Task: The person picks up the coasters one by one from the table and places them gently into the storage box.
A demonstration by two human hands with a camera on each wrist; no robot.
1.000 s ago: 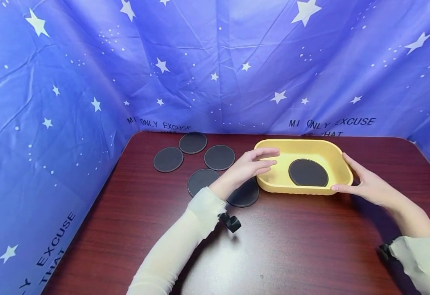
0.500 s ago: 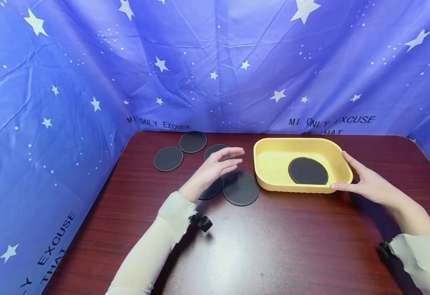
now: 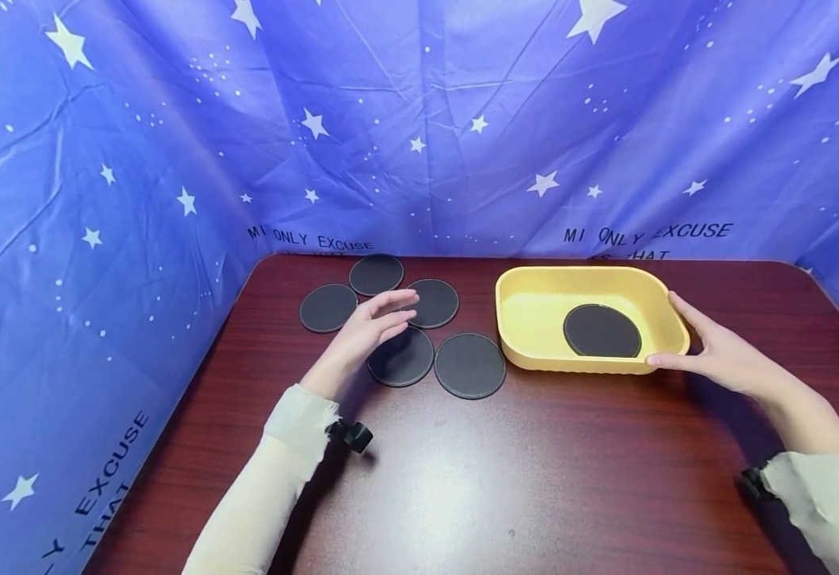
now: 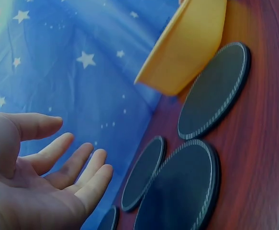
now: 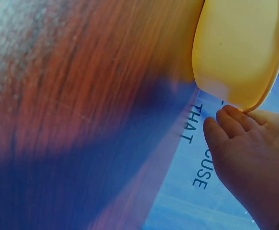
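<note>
My left hand [image 3: 359, 335] hovers over the round black coasters, its fingers apart and holding nothing; in the left wrist view the palm [image 4: 29, 196] faces up and bare. Closest to it in the head view are one coaster [image 3: 401, 359] and another [image 3: 437, 303] partly covered by the fingertips. At the right end of a yellow plastic basin [image 3: 570, 366], my right hand [image 3: 725, 355] grips the wall, thumb at the front corner and fingers round the far side. Inside the basin lies a single black coaster [image 3: 602, 331]. The right wrist view shows the fingers against the basin's outer wall [image 5: 239, 48].
More coasters lie flat on the dark red wooden table [image 3: 534, 479]: one near the basin's left end [image 3: 470, 366], one at the left [image 3: 328, 308], one at the back [image 3: 376, 275]. A blue star-printed curtain [image 3: 419, 120] hangs behind the table and along its sides.
My left hand has moved left, from over the basin's left end to above the coasters. The right hand and the basin have stayed in place.
</note>
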